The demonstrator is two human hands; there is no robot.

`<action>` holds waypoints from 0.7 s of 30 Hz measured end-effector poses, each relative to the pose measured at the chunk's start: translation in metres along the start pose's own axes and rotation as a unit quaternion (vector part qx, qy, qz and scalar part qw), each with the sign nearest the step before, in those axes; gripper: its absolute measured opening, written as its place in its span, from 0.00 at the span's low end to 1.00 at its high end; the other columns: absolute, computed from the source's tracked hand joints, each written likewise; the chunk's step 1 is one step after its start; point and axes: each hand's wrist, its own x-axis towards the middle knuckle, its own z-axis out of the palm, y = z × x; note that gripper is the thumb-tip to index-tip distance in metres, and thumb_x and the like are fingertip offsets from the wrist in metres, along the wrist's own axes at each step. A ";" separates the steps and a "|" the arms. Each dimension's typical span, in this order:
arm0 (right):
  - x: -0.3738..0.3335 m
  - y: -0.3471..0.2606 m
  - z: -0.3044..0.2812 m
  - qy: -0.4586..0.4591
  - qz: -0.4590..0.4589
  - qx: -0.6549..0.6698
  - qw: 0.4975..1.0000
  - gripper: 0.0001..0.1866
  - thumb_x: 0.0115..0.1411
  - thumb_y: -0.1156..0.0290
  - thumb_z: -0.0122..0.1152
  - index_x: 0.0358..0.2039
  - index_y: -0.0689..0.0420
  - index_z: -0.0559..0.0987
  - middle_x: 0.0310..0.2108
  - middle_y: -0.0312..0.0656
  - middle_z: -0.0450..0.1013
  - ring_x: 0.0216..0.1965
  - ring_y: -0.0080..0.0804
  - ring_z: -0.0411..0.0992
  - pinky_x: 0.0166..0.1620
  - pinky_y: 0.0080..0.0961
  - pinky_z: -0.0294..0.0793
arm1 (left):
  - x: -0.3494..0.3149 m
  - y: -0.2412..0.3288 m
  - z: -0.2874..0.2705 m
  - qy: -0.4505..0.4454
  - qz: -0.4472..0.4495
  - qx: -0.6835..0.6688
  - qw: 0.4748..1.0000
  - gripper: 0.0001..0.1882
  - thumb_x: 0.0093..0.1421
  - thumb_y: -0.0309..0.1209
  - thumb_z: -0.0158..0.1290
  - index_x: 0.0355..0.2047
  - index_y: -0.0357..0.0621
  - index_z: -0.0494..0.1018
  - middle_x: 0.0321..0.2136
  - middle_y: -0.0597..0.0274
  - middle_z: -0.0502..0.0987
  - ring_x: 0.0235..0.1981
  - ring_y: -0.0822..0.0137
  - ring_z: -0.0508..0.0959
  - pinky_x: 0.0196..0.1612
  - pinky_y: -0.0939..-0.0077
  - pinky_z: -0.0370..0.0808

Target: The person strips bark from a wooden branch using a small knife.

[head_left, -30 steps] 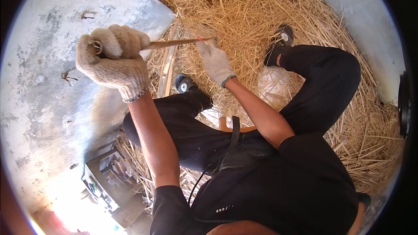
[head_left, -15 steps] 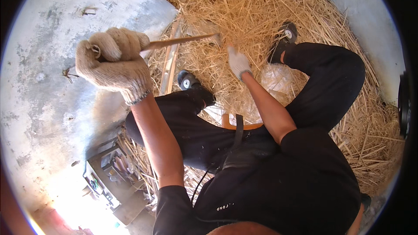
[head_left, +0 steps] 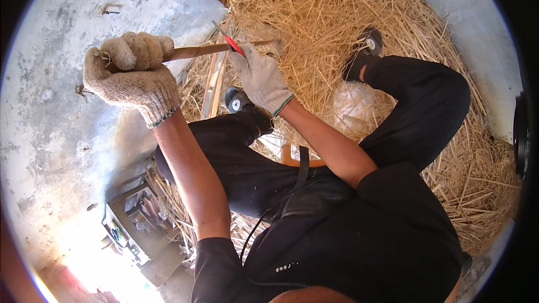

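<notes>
My left hand [head_left: 132, 76], in a beige knitted glove, is raised on the left side. It is closed round one end of a long, flat brown strip [head_left: 196, 51], perhaps bamboo or wood, which extends rightward and tapers. A paler gloved hand, my right hand [head_left: 261, 78], grips a slim red-handled knife [head_left: 234, 45]. Its thin metal tip points up and left, and the red handle crosses the strip near its middle. Whether the blade touches the strip cannot be told. The right hand covers the handle's lower end.
Straw [head_left: 314, 5] covers the floor ahead and to the right. A weathered wall [head_left: 50, 123] stands close on the left, another wall [head_left: 471, 17] at far right. Wooden slats [head_left: 213, 81] lie by my shoe. An orange curved piece [head_left: 289, 157] is between my legs; a box of items [head_left: 140, 219] sits lower left.
My right hand has moved up and left from the straw to the strip, and the red-handled knife now shows in it. The left hand has shifted slightly left with the strip.
</notes>
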 end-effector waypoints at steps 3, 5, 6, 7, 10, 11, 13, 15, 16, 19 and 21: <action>-0.002 0.034 0.001 -0.057 0.087 -0.120 0.987 0.17 0.71 0.57 0.47 0.43 0.60 0.74 0.27 0.60 0.74 0.32 0.60 0.76 0.33 0.50 0.74 | 0.007 -0.002 -0.013 -0.112 -0.012 -0.048 0.992 0.23 0.55 0.41 0.43 0.07 0.57 0.48 0.06 0.72 0.44 0.10 0.73 0.41 0.18 0.71 0.39; -0.008 0.096 0.000 -0.110 0.113 -0.205 0.966 0.19 0.71 0.57 0.43 0.41 0.61 0.74 0.32 0.64 0.75 0.36 0.60 0.76 0.36 0.51 0.75 | 0.002 -0.003 -0.012 -0.113 -0.015 -0.049 0.992 0.24 0.56 0.42 0.43 0.06 0.57 0.49 0.06 0.72 0.44 0.10 0.73 0.41 0.17 0.71 0.40; -0.009 0.135 -0.004 -0.131 0.096 -0.244 0.956 0.21 0.72 0.55 0.40 0.40 0.61 0.74 0.34 0.66 0.75 0.37 0.61 0.76 0.38 0.53 0.75 | 0.003 -0.001 -0.006 -0.119 -0.012 -0.053 0.991 0.24 0.56 0.42 0.43 0.06 0.57 0.49 0.05 0.72 0.45 0.10 0.73 0.41 0.17 0.71 0.40; -0.015 0.166 -0.016 -0.166 0.118 -0.288 0.936 0.23 0.72 0.53 0.38 0.41 0.61 0.74 0.35 0.66 0.75 0.39 0.62 0.76 0.39 0.54 0.74 | -0.002 -0.001 0.003 -0.072 -0.002 -0.024 0.997 0.25 0.58 0.42 0.43 0.06 0.56 0.49 0.05 0.72 0.45 0.09 0.73 0.41 0.16 0.72 0.41; -0.024 0.182 -0.035 -0.112 0.263 -0.272 0.919 0.26 0.71 0.49 0.37 0.46 0.60 0.75 0.34 0.66 0.76 0.40 0.63 0.76 0.40 0.55 0.74 | -0.001 0.001 -0.005 -0.162 -0.038 -0.084 0.983 0.25 0.60 0.43 0.40 0.08 0.51 0.53 0.06 0.67 0.49 0.09 0.70 0.44 0.15 0.69 0.43; -0.024 0.177 -0.038 -0.065 0.321 -0.243 0.913 0.27 0.71 0.48 0.37 0.47 0.59 0.75 0.34 0.65 0.76 0.40 0.63 0.76 0.40 0.55 0.74 | -0.007 0.001 0.006 -0.052 -0.018 -0.020 0.998 0.25 0.59 0.41 0.41 0.06 0.56 0.48 0.05 0.72 0.44 0.10 0.73 0.40 0.16 0.71 0.40; -0.009 0.136 -0.035 -0.017 0.296 -0.177 0.939 0.27 0.71 0.47 0.39 0.49 0.58 0.75 0.30 0.61 0.76 0.36 0.60 0.77 0.37 0.52 0.74 | -0.002 0.000 0.001 -0.068 -0.015 -0.024 0.997 0.25 0.59 0.41 0.41 0.07 0.56 0.48 0.06 0.72 0.44 0.10 0.72 0.40 0.16 0.71 0.40; 0.011 0.085 -0.034 0.003 0.250 -0.083 0.965 0.27 0.71 0.46 0.42 0.49 0.57 0.75 0.25 0.57 0.75 0.30 0.55 0.77 0.33 0.48 0.74 | 0.003 -0.001 0.005 -0.076 -0.007 -0.029 0.997 0.25 0.59 0.42 0.42 0.07 0.55 0.49 0.06 0.72 0.44 0.10 0.72 0.40 0.16 0.71 0.40; 0.011 0.070 -0.032 -0.005 0.225 -0.021 0.974 0.26 0.71 0.47 0.44 0.49 0.57 0.75 0.23 0.54 0.75 0.26 0.53 0.76 0.30 0.45 0.73 | 0.003 -0.001 0.008 -0.073 -0.007 -0.026 0.997 0.25 0.59 0.42 0.42 0.07 0.55 0.49 0.06 0.72 0.44 0.10 0.72 0.40 0.16 0.71 0.41; 0.002 0.042 -0.012 0.025 0.021 0.025 0.999 0.21 0.71 0.52 0.47 0.47 0.58 0.75 0.19 0.52 0.71 0.20 0.49 0.73 0.26 0.42 0.70 | 0.004 -0.004 0.001 -0.098 -0.022 -0.035 0.994 0.25 0.59 0.43 0.42 0.07 0.55 0.50 0.06 0.72 0.45 0.10 0.72 0.41 0.17 0.70 0.42; -0.003 0.018 -0.009 -0.018 -0.029 0.026 0.999 0.19 0.71 0.55 0.48 0.46 0.59 0.74 0.18 0.54 0.71 0.20 0.52 0.73 0.25 0.43 0.70 | 0.005 -0.004 -0.004 -0.103 -0.025 -0.038 0.994 0.25 0.59 0.44 0.43 0.07 0.55 0.51 0.05 0.72 0.45 0.10 0.72 0.42 0.17 0.70 0.43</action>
